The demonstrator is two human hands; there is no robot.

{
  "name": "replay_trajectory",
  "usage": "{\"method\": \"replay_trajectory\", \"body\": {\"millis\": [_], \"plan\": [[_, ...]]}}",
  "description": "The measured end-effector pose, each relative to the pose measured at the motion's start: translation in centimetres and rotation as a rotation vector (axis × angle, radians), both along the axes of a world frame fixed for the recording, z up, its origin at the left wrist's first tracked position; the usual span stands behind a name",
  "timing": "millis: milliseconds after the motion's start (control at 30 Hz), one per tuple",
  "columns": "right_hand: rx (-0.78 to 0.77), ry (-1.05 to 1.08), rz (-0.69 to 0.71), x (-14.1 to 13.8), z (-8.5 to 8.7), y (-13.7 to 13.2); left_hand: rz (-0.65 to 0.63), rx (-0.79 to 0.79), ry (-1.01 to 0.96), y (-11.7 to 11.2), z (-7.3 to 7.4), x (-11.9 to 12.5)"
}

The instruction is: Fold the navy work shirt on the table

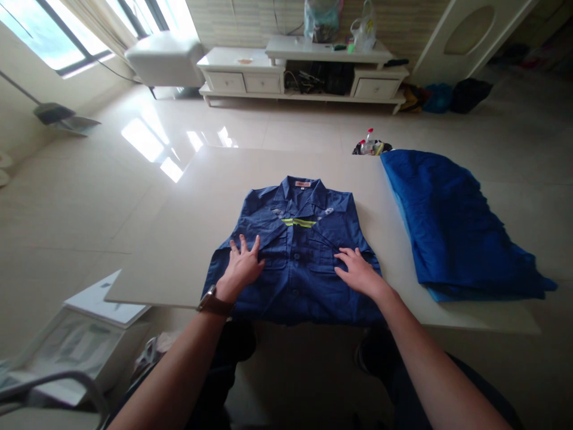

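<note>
A navy work jacket (293,278) lies front up near the middle of a pale tabletop (165,251), its collar (319,194) toward the far side and its lower end at the near edge, between the person's two arms. The left hand (244,264) rests on the jacket's left part with the fingers spread wide, palm down, gripping nothing; a wristwatch (217,303) with a brown strap sits on that wrist. The right hand (357,272) lies on the jacket's right part, fingers loosely apart and slightly bent, and appears only to press on the cloth, though its fingertips are too soft in the view to rule out a light pinch. A yellow-edged reflective stripe (304,223) shows across the chest below the collar, and a small label (303,184) sits inside the neck. To the right, apart from the jacket, a pile of brighter blue fabric (452,227) covers the table's right end. Beyond the far edge stands a bottle with a red cap (370,131), and against the back wall is a white TV cabinet (244,60) with drawers. A dustpan (78,125) lies on the floor at far left.
</note>
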State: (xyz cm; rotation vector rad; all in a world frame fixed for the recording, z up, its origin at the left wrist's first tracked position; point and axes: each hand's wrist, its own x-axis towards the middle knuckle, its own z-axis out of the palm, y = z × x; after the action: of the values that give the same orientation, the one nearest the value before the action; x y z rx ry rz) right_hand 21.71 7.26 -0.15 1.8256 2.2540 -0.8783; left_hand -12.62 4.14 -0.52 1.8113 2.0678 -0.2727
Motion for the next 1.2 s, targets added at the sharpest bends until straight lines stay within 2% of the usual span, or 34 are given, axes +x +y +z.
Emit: {"method": "replay_trajectory", "body": {"millis": [100, 200, 433, 667, 900, 1200], "plan": [[-0.015, -0.036, -0.007, -0.3, 1.0, -0.7, -0.05, 0.031, -0.055, -0.6, 0.6, 1.4], [-0.013, -0.055, 0.007, -0.6, 1.6, -1.4, -0.061, -0.041, -0.097, -1.3, 1.3, 2.9], [-0.053, -0.061, 0.032, -1.1, 1.3, -1.9, -0.073, -0.184, -0.143, -2.4, 2.1, 5.1], [0.025, -0.027, 0.039, -0.6, 1.0, -1.3, -0.07, -0.238, -0.124, -1.8, 2.7, 5.8], [0.097, -0.006, -0.013, -0.4, 1.2, -1.0, -0.066, -0.262, -0.096, -0.9, 2.6, 6.3], [0.005, -0.107, 0.025, -0.9, 1.1, -0.8, -0.058, -0.268, -0.13, -0.9, 2.9, 6.0]]}}
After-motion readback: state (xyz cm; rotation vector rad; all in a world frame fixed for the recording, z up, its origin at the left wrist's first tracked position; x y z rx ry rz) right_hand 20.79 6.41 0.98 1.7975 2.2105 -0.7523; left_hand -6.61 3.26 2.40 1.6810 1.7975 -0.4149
